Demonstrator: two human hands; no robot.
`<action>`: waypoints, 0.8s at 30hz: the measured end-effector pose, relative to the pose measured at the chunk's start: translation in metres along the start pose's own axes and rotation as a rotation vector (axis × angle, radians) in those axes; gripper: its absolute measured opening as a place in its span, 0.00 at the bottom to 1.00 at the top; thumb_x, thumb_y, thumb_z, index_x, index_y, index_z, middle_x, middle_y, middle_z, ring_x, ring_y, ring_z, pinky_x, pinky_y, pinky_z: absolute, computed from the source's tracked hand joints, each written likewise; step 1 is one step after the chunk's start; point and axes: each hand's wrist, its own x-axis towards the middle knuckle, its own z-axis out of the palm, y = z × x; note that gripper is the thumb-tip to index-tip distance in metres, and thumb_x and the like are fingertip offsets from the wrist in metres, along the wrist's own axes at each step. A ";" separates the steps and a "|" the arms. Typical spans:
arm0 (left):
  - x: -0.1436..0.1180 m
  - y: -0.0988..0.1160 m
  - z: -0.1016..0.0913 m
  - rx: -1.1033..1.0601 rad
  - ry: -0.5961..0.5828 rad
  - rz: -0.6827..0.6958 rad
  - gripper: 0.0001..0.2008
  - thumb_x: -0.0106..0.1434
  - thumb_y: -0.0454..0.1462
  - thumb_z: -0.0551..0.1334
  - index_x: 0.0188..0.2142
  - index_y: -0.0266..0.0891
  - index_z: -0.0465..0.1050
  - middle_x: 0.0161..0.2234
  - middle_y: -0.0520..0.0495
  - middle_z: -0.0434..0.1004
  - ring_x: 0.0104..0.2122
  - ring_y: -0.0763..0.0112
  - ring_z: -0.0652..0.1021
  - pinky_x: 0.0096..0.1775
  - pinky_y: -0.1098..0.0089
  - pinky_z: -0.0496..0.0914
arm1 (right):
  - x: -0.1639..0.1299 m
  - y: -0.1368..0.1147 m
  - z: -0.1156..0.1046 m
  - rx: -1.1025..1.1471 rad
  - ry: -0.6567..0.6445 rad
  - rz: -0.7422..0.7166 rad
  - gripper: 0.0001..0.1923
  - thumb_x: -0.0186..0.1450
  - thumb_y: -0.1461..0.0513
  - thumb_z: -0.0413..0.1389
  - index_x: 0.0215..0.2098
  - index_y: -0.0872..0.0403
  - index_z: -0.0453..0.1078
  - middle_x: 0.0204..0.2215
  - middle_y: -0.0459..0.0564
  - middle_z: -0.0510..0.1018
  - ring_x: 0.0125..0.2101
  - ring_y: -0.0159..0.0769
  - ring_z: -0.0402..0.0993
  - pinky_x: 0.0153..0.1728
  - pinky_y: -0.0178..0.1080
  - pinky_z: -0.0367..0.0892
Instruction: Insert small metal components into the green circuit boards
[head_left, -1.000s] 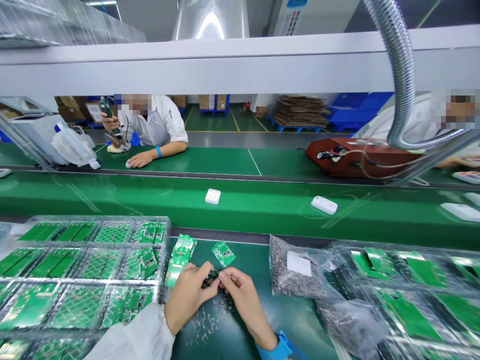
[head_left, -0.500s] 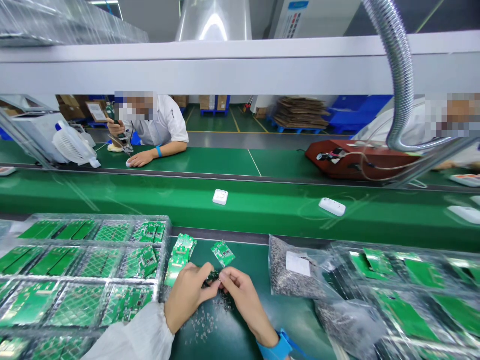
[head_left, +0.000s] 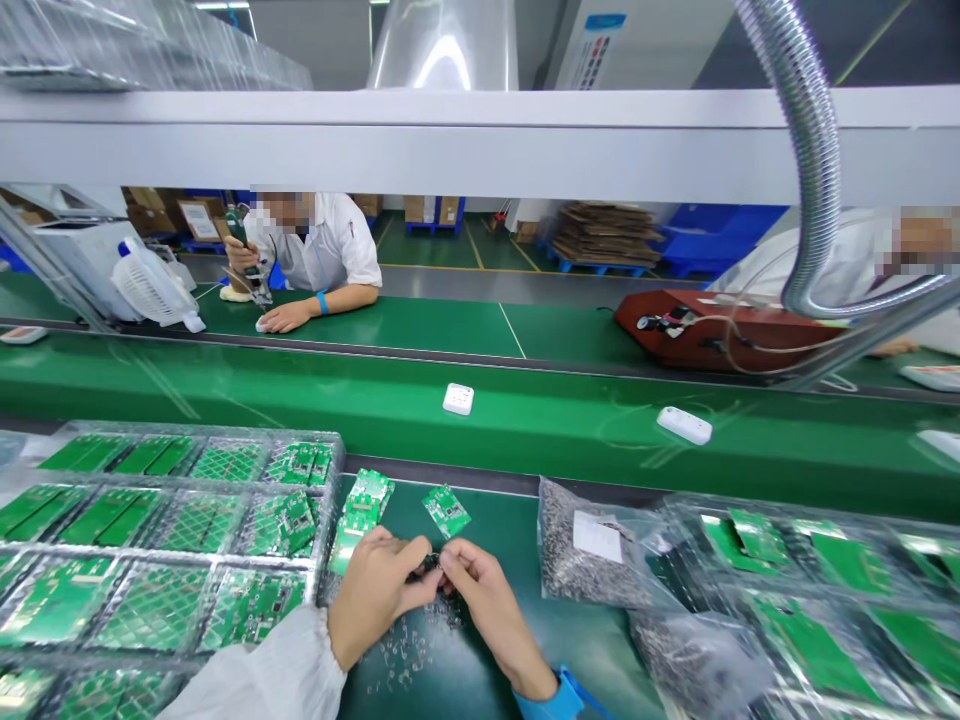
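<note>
My left hand (head_left: 375, 592) is closed on a small, dark-looking circuit board (head_left: 427, 566), mostly hidden by the fingers. My right hand (head_left: 486, 605) meets it at the board's right edge, thumb and forefinger pinched together; whatever is between those fingertips is too small to make out. Below the hands, a scatter of tiny clear and dark parts (head_left: 405, 655) lies on the green bench. A single green circuit board (head_left: 447, 511) rests just beyond my fingers. Several more boards (head_left: 362, 512) overlap in a row left of it, beside my left hand.
Divided clear trays (head_left: 217, 562) of green boards fill the left side; more trays (head_left: 814, 580) stand at right. Bags of small parts (head_left: 577, 570) lie right of my hands. White devices (head_left: 458, 399) sit on the green conveyor (head_left: 555, 415). Across it, a person (head_left: 330, 250) holds a tool.
The white devices on the conveyor have shifted to the right. My hands stay together at the held board, with only slight finger movement. The view has tilted slightly.
</note>
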 end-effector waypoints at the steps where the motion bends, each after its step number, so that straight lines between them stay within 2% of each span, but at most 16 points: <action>1: 0.000 0.000 0.000 0.003 0.004 -0.003 0.08 0.67 0.37 0.65 0.31 0.44 0.67 0.22 0.58 0.77 0.22 0.70 0.77 0.32 0.68 0.63 | 0.000 0.001 0.000 0.005 0.002 -0.005 0.24 0.63 0.41 0.62 0.28 0.52 0.70 0.24 0.44 0.72 0.28 0.34 0.67 0.33 0.36 0.64; 10: 0.000 0.003 0.000 0.027 0.008 -0.038 0.08 0.66 0.36 0.65 0.32 0.44 0.66 0.22 0.59 0.78 0.22 0.69 0.79 0.32 0.67 0.65 | 0.002 0.006 0.003 0.013 0.030 -0.036 0.22 0.64 0.42 0.62 0.34 0.53 0.73 0.26 0.46 0.75 0.29 0.36 0.69 0.33 0.37 0.66; 20: -0.003 0.007 0.003 0.017 0.041 -0.063 0.05 0.66 0.37 0.62 0.33 0.44 0.67 0.21 0.57 0.76 0.22 0.68 0.77 0.32 0.67 0.65 | 0.002 0.010 0.003 -0.099 0.107 -0.143 0.23 0.65 0.42 0.60 0.29 0.52 0.72 0.25 0.44 0.71 0.29 0.35 0.66 0.32 0.36 0.64; 24: -0.002 0.009 0.001 -0.005 0.072 -0.087 0.06 0.65 0.37 0.63 0.32 0.44 0.67 0.20 0.57 0.75 0.22 0.67 0.77 0.32 0.67 0.66 | 0.001 0.012 0.006 -0.138 0.154 -0.186 0.22 0.66 0.43 0.59 0.29 0.52 0.72 0.25 0.45 0.72 0.28 0.36 0.67 0.32 0.36 0.64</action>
